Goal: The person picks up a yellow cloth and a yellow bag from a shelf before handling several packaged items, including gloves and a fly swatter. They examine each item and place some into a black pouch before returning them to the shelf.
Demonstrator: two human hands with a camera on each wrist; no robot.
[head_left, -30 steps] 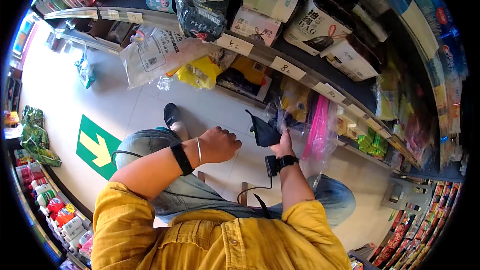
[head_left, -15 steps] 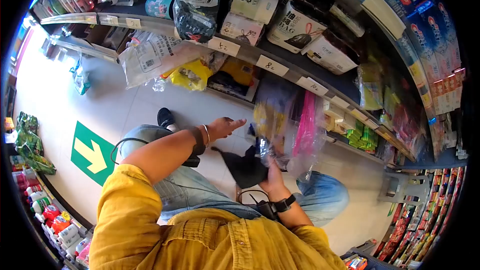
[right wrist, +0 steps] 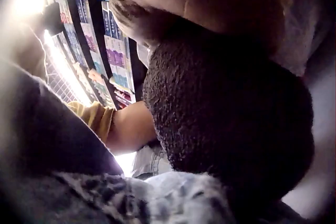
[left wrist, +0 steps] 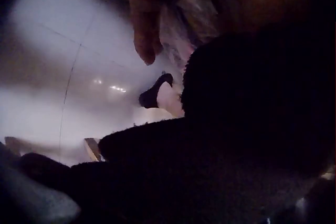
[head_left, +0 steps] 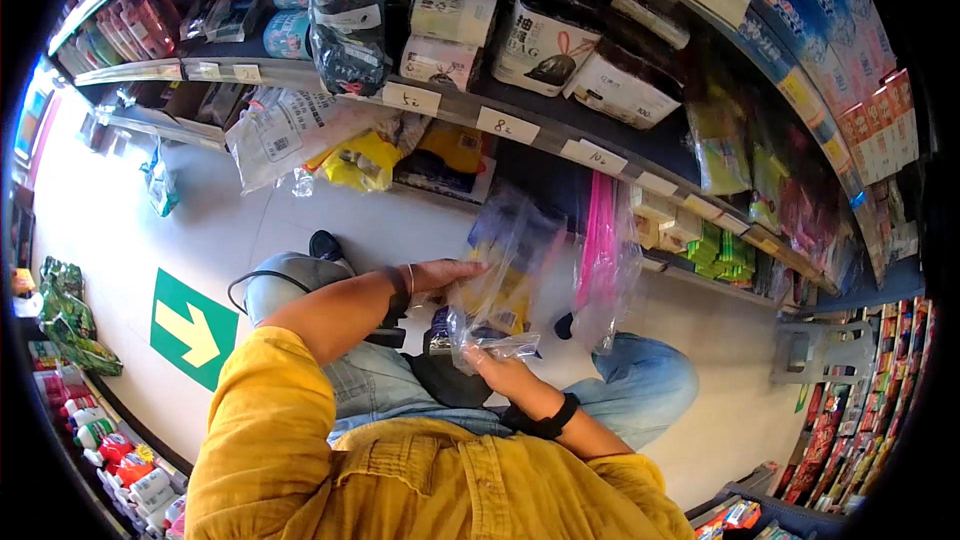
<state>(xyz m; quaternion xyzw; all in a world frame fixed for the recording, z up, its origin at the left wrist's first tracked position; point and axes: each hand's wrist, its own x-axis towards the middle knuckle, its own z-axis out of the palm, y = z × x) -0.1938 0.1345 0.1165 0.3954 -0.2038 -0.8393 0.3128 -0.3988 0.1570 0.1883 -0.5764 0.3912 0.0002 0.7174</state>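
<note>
In the head view a clear plastic bag [head_left: 505, 265] with something yellow inside stands up in front of the person. My right hand [head_left: 497, 365] pinches its crumpled lower end just above the lap. My left hand [head_left: 447, 274] lies against the bag's left side with its fingers stretched out. A black fuzzy cloth [head_left: 440, 380] rests on the jeans under both hands. It fills the right wrist view as a dark mass [right wrist: 226, 124]. The left wrist view is dim, showing one finger [left wrist: 144, 35] beside the crinkled bag.
Shop shelves [head_left: 520, 130] with price tags and packets rise in front and to the right. A pink item in a clear sleeve [head_left: 608, 260] hangs off the lower shelf. The floor has a green arrow [head_left: 195, 325]. Bottles [head_left: 110, 435] line a low shelf at left.
The right hand has drawn the plastic bag back from the shelf towards the lap. The black cloth it held now lies on the jeans. The left hand has come onto the bag.
</note>
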